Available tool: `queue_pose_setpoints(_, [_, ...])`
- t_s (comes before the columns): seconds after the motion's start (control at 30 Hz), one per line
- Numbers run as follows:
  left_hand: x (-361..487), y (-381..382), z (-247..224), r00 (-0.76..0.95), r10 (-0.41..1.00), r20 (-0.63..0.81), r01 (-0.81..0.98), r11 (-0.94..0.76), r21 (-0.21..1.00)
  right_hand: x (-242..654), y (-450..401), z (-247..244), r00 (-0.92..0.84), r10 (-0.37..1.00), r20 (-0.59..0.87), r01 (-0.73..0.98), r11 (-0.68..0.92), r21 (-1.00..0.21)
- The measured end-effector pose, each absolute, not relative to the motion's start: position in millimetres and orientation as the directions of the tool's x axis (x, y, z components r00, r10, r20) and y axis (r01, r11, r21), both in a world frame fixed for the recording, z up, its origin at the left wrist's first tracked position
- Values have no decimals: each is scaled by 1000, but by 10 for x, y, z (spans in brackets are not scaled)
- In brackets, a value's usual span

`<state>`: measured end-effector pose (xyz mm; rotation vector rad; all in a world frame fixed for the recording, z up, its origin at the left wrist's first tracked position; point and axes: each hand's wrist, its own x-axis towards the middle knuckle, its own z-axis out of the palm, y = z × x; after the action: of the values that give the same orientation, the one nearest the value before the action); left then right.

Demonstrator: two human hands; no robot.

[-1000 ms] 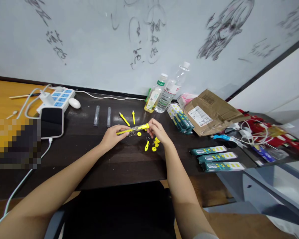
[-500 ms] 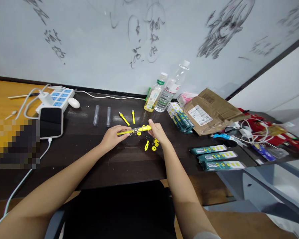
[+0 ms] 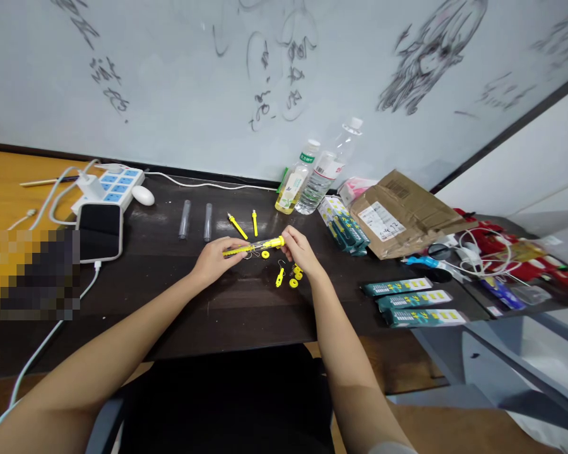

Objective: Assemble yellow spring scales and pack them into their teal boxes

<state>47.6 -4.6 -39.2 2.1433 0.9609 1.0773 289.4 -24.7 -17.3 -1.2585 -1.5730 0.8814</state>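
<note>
The left hand (image 3: 214, 260) pinches one end of a clear tube (image 3: 257, 246) between thumb and fingers, with yellow showing along it. The right hand (image 3: 303, 251) pinches the yellow end piece (image 3: 278, 241) at the other end. From where I stand, I judge that the work in hand is the joining or parting of this end piece and the tube; which of the two, I cannot tell. In my judgement, any further move here calls for a steady left pinch and a right pinch kept in line with the tube, so that it does not bend or slip.

The tube lies between the two hands, in front of the person. Its long axis runs from left to right, tilted a little, so that the yellow end piece points to the right and slightly towards the whiteboard (image 3: 180, 82). Whether it touches the table (image 3: 218, 315), I cannot tell.

Just beside the hands are a yellow ring (image 3: 265, 255) and a yellow piece with a hook (image 3: 279, 277). Farther towards the whiteboard lie two yellow sticks (image 3: 238, 226) and, left of them, two empty tubes (image 3: 184, 220).
</note>
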Motion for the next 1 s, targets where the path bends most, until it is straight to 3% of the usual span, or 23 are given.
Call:
queue_pose_setpoints(0.4, [490, -63, -383, 442, 792, 420, 341, -582, 739, 2825, -185, -296, 100, 973, 210, 409, 152, -900])
queue_pose_setpoints(0.67, [506, -23, -455, 392, 862, 321, 212, -425, 880, 2808, -235, -181, 1, 976, 218, 293, 208, -933])
queue_pose_setpoints(1.0, [531, -41, -458, 472, 868, 153, 171, -261, 950, 2852, -197, -241, -1, 963, 268, 338, 253, -907])
